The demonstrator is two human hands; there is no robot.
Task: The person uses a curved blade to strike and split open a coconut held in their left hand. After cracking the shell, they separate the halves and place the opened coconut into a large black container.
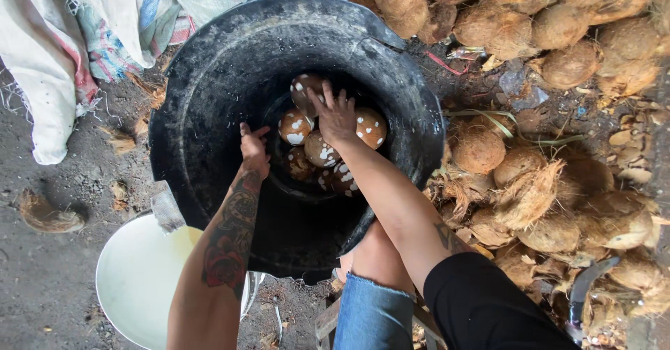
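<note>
Both hands reach into the big black tub (209, 113). The right hand (336, 118) lies flat and open on the peeled coconuts (328, 147) at the bottom. The left hand (252, 149) rests loosely curled on the inside wall, holding nothing.

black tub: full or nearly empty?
Mostly empty. The black tub holds one low cluster of peeled coconuts at the bottom; bare inner wall shows above them.
</note>
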